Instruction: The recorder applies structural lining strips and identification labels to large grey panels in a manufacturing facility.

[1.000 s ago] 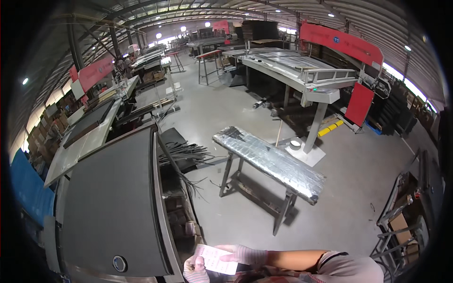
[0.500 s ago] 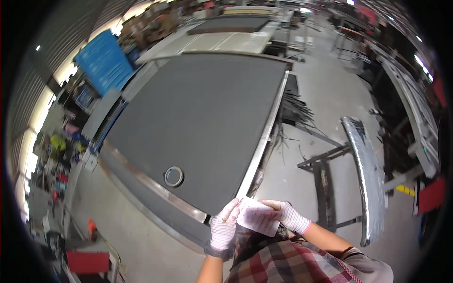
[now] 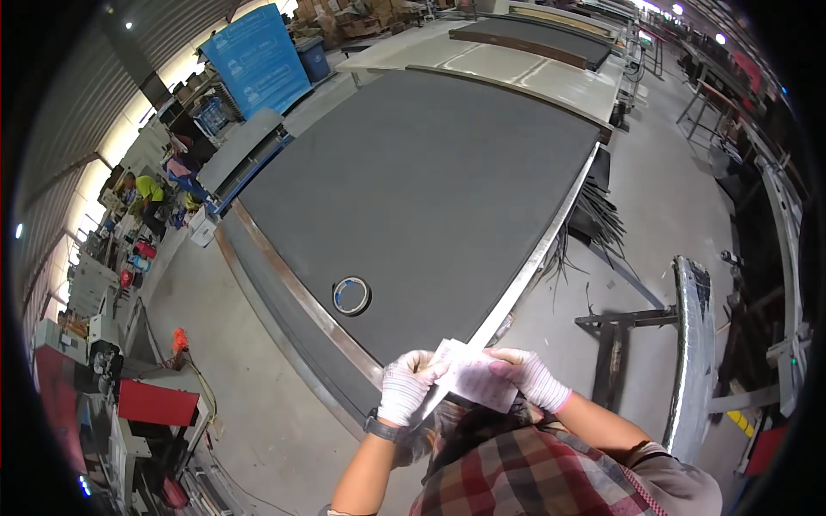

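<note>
Both my hands wear white striped work gloves and hold a small sheet of paper (image 3: 483,383) with pinkish writing in front of my body. My left hand (image 3: 406,385) pinches its left edge, wrist in a dark watch. On the opposite side, my right hand (image 3: 530,378) grips the paper between thumb and fingers. The paper is above the near corner of a large table with a dark grey top (image 3: 422,189) and a metal edge strip (image 3: 538,254). A roll of tape (image 3: 367,301) lies flat on that top, beyond my left hand.
Dark strips (image 3: 600,215) hang beside the table's right edge. Farther right, a long silver-wrapped piece (image 3: 686,361) rests on a metal stand (image 3: 613,344). A red-sided machine (image 3: 157,402) stands at lower left. A person in a yellow-green top (image 3: 148,189) is at far left.
The view has swung left, so the table and tape roll appear farther right. Both hands still hold the paper, which has shifted slightly up and right in the picture.
</note>
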The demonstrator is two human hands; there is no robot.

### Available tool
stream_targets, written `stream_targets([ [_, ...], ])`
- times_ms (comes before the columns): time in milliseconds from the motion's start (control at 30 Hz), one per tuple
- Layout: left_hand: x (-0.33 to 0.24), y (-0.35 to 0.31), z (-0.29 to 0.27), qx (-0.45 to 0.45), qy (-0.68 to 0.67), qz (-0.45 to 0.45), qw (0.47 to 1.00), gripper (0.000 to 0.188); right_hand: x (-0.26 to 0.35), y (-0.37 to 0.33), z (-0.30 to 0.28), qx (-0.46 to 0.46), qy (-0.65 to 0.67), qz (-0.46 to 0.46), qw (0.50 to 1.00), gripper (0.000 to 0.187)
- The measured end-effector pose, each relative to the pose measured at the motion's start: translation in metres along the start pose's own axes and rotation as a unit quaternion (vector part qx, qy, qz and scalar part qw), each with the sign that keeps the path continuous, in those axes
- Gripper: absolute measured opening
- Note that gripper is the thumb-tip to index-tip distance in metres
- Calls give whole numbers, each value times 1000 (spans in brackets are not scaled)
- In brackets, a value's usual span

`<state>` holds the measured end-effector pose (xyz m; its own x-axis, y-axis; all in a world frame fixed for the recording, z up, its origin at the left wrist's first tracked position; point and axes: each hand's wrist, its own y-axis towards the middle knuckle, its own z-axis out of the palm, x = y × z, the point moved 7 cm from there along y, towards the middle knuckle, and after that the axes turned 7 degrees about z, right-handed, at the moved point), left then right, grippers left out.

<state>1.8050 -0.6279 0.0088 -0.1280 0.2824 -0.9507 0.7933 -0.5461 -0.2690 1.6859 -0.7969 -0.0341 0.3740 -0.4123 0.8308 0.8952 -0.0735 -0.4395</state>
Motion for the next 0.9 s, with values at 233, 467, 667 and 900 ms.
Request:
stream_targets([
  [233, -10, 15, -21, -21, 33, 109, 993, 24, 23, 22, -5, 30, -64, 2, 998, 38],
  [467, 8, 71, -112, -136, 332, 83, 930, 32, 9, 38, -49, -64, 3, 38, 997, 21],
  [667, -32, 50, -18, -99, 240, 128, 957, 35, 32, 44, -33, -99, -85, 63, 989, 23],
  [900, -19, 59, 14, -62, 169, 167, 969, 51, 30, 53, -53, -101, -125, 51, 986, 32],
])
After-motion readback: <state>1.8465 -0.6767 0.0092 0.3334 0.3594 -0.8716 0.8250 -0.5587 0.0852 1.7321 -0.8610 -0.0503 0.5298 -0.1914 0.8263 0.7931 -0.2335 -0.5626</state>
